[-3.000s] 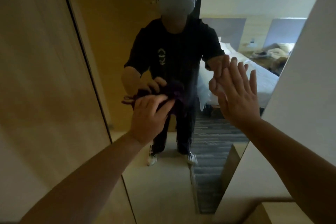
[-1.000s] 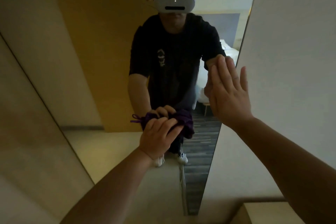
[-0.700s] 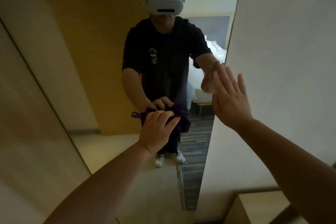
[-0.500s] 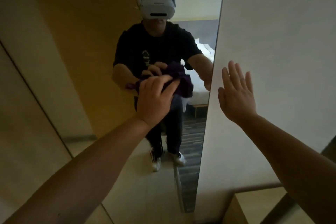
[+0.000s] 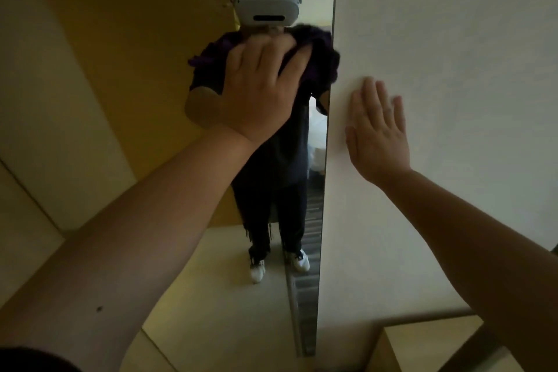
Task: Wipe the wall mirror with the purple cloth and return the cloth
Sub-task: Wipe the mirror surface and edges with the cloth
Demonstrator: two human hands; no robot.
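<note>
The purple cloth [image 5: 320, 54] is dark and bunched (folds spill past the fingers), pressed on the wall mirror [image 5: 145, 48] high up, touching its right edge. Bare glass lies open to the left and below. The left hand [image 5: 259, 90] clamps the cloth; the right hand [image 5: 376, 133] lies flat, fingers spread, on the white wall [image 5: 453, 39].

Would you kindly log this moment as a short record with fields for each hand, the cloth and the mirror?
left hand: pressing the cloth against the mirror, fingers spread over it
right hand: open, flat on the wall, holding nothing
cloth: purple, bunched under the left hand, near the mirror's right edge
mirror: upright, wall-mounted, beside the wall
wall: white, right of the mirror
task stage: wiping under way; cloth not yet returned
</note>
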